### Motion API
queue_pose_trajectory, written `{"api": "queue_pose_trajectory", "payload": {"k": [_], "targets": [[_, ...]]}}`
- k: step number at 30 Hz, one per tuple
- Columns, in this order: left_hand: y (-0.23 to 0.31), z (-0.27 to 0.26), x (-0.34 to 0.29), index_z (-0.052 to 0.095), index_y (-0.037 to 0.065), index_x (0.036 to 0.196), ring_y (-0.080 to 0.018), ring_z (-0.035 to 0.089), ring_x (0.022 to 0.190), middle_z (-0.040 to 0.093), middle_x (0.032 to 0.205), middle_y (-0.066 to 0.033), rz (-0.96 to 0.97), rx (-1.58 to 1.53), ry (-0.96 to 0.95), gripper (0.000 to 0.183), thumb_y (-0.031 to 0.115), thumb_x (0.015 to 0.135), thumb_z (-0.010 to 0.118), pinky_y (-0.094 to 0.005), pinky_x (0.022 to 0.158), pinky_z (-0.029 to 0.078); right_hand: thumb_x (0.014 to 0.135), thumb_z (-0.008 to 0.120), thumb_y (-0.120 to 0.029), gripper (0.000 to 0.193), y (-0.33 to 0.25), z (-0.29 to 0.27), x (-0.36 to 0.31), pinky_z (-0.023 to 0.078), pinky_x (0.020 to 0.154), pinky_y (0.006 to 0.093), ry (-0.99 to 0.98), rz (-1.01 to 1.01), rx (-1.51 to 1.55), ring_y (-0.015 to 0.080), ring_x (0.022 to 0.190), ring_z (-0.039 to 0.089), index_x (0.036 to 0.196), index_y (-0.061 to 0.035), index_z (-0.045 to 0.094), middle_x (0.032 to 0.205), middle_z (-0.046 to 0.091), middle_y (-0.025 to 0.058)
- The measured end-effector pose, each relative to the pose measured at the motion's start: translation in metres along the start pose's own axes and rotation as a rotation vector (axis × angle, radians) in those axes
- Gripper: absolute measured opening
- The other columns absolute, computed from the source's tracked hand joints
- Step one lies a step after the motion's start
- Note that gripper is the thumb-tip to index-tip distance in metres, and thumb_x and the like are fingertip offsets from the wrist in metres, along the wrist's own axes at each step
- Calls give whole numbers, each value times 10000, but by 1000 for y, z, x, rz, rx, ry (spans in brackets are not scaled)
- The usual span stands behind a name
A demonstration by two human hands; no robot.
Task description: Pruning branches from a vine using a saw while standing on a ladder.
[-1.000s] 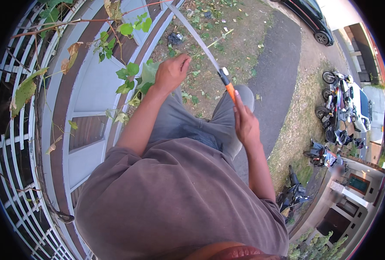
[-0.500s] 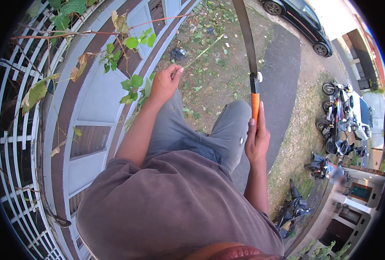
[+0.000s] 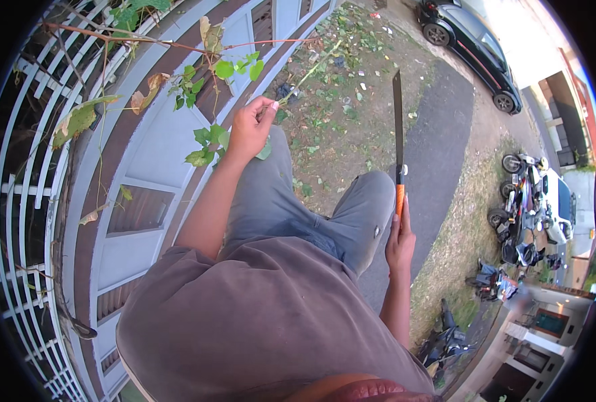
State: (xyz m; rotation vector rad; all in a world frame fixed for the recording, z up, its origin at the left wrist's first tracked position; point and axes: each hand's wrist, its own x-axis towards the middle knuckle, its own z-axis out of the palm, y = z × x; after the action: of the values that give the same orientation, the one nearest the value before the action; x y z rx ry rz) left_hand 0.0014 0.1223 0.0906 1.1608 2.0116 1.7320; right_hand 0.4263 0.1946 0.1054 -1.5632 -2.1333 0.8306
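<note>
The left hand (image 3: 250, 127) is pinching a thin green vine stem (image 3: 306, 75) taut, fingers closed on it. Right of that vine, the right hand (image 3: 400, 241) is gripping an orange-handled machete (image 3: 397, 127), blade raised. Judging by this, a cutting swing seems due, needing clearance from the holding fingers.

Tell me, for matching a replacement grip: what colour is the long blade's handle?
Orange, on the long dark machete in the right hand; head view.
</note>
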Motion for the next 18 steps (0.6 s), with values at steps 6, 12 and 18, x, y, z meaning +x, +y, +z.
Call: {"api": "queue_pose_trajectory", "payload": {"k": [6, 12, 18], "targets": [[32, 17, 8, 690, 6, 995, -35, 339, 590, 455, 627, 54, -8, -59, -36, 191, 177, 1078, 684, -299, 540, 271, 1148, 519, -266, 526, 2, 16, -19, 542, 717, 459, -159, -57, -10, 406, 718, 706, 1670, -269, 447, 808, 664, 280], [74, 18, -3, 708, 9, 1014, -40, 361, 593, 496, 641, 51, 46, -22, -181, 199, 197, 1075, 689, -292, 550, 293, 1148, 531, -295, 520, -12, 10, -23, 577, 853, 412, -312, -202, -4, 373, 910, 774, 1662, -251, 468, 1076, 769, 232], [6, 7, -35, 716, 6, 994, -107, 452, 555, 539, 616, -76, 57, 303, -118, 236, 236, 1047, 719, -349, 536, 371, 1173, 494, -327, 578, -74, -112, -5, 359, 466, 183, 146, 123, 805, 21, 554, 414, 1724, -258, 335, 743, 477, -31]]}}
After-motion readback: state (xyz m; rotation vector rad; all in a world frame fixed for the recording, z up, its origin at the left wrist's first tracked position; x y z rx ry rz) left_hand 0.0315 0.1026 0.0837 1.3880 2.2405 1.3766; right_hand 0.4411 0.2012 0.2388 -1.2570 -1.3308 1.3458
